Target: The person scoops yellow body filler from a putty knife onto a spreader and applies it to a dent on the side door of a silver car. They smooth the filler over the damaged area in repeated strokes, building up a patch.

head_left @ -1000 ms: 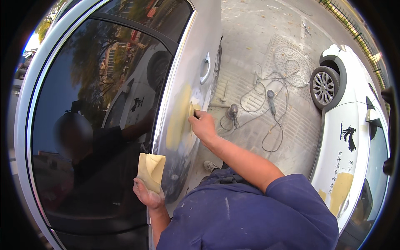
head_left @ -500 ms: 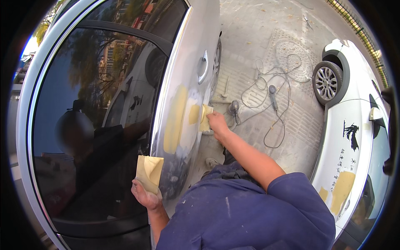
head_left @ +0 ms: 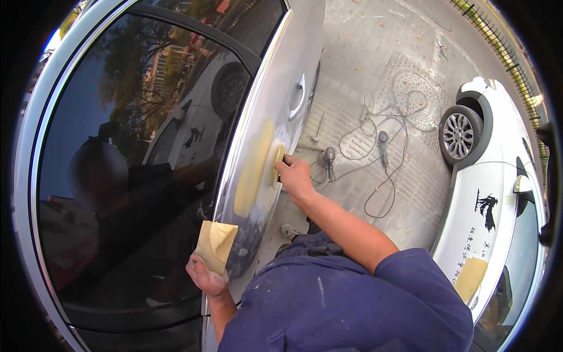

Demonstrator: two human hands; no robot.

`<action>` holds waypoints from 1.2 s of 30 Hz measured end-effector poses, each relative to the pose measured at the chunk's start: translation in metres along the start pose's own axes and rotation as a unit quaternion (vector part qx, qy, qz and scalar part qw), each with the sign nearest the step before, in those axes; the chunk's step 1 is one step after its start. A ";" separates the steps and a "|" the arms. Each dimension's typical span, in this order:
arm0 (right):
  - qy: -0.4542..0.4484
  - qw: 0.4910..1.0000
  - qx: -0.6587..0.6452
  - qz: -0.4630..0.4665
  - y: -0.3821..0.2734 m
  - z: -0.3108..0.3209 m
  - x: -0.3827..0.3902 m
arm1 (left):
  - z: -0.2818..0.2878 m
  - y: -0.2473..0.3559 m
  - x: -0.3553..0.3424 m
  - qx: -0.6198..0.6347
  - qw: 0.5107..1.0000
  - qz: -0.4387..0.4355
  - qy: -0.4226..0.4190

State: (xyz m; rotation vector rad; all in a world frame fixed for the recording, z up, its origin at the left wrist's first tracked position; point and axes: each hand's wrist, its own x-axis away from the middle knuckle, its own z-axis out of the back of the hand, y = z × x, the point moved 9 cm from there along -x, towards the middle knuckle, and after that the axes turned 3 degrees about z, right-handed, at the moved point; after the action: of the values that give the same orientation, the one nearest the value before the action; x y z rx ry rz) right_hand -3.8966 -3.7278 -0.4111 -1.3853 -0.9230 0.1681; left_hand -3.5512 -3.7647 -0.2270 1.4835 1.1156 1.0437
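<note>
Yellow putty point(head_left: 255, 173) streaks the car door point(head_left: 282, 82). Right hand point(head_left: 295, 177) grips a spreader point(head_left: 280, 155), left hand point(head_left: 207, 277) a putty-smeared board point(head_left: 218, 243); light, level strokes should keep it even.

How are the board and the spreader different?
The board looks bigger; the spreader looks smaller. The board, in the left hand, shows its broad face; the spreader, in the right hand, is seen narrower. The spreader is at the door; the board is lower in the picture. Both look yellowish and are hand-held.
</note>
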 end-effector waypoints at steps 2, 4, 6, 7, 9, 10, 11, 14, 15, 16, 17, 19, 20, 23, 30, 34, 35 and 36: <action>-0.008 1.000 0.015 0.026 -0.022 -0.010 0.013 | -0.005 0.001 -0.002 -0.007 1.000 -0.001 -0.019; -0.017 0.997 0.053 0.054 -0.041 -0.018 0.024 | -0.009 0.002 -0.005 -0.010 0.999 -0.001 -0.036; -0.014 0.997 0.030 0.067 -0.053 -0.020 0.032 | -0.011 0.001 -0.007 -0.009 0.999 0.000 -0.053; -0.013 0.997 0.017 0.073 -0.057 -0.020 0.035 | -0.011 0.001 -0.007 -0.011 0.998 -0.006 -0.061; -0.065 0.989 -0.130 0.020 -0.048 -0.021 0.040 | -0.010 0.000 -0.008 -0.014 0.998 -0.013 -0.064; -0.096 0.973 -0.210 0.003 -0.044 -0.020 0.040 | -0.009 -0.001 -0.008 -0.017 0.998 -0.013 -0.064; -0.070 0.972 -0.224 -0.007 -0.036 -0.009 0.037 | -0.007 -0.002 -0.007 -0.020 0.998 -0.012 -0.063; -0.002 0.973 -0.233 -0.008 -0.006 0.025 0.013 | -0.003 -0.004 -0.007 -0.024 0.998 -0.011 -0.054; 0.024 0.980 -0.197 -0.008 0.006 0.039 -0.002 | -0.002 -0.005 -0.008 -0.027 0.998 -0.014 -0.053; 0.057 0.985 -0.162 -0.023 0.021 0.051 -0.016 | -0.002 -0.005 -0.008 -0.023 0.998 -0.015 -0.059; 0.052 0.991 -0.125 -0.020 0.032 0.056 -0.030 | -0.002 -0.005 -0.008 -0.023 0.997 -0.018 -0.067; 0.067 0.995 -0.052 -0.061 0.056 0.063 -0.052 | -0.001 -0.006 -0.008 -0.022 0.997 -0.019 -0.076; 0.074 0.995 -0.029 -0.059 0.060 0.062 -0.059 | 0.000 -0.006 -0.008 -0.022 0.996 -0.017 -0.079; 0.061 0.997 0.007 -0.044 0.057 0.050 -0.070 | 0.004 -0.009 -0.007 -0.028 0.996 -0.012 -0.079; 0.041 0.999 0.000 0.016 -0.004 0.018 -0.045 | 0.006 -0.012 -0.005 -0.017 0.996 -0.013 -0.084; -0.003 0.998 0.049 0.037 -0.042 0.004 -0.022 | 0.001 -0.015 -0.008 -0.013 0.996 -0.008 -0.087; -0.015 0.996 0.066 0.064 -0.055 -0.001 -0.017 | -0.001 -0.015 -0.009 -0.011 0.996 -0.011 -0.089; 0.005 0.996 0.063 0.060 -0.060 -0.006 -0.012 | -0.004 -0.017 -0.010 -0.007 0.995 -0.012 -0.094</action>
State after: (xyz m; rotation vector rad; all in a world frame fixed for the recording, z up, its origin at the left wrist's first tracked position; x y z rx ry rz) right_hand -3.9249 -3.7537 -0.3631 -1.3231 -0.8070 0.3061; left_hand -3.5596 -3.7719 -0.2436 1.5199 0.9892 0.8730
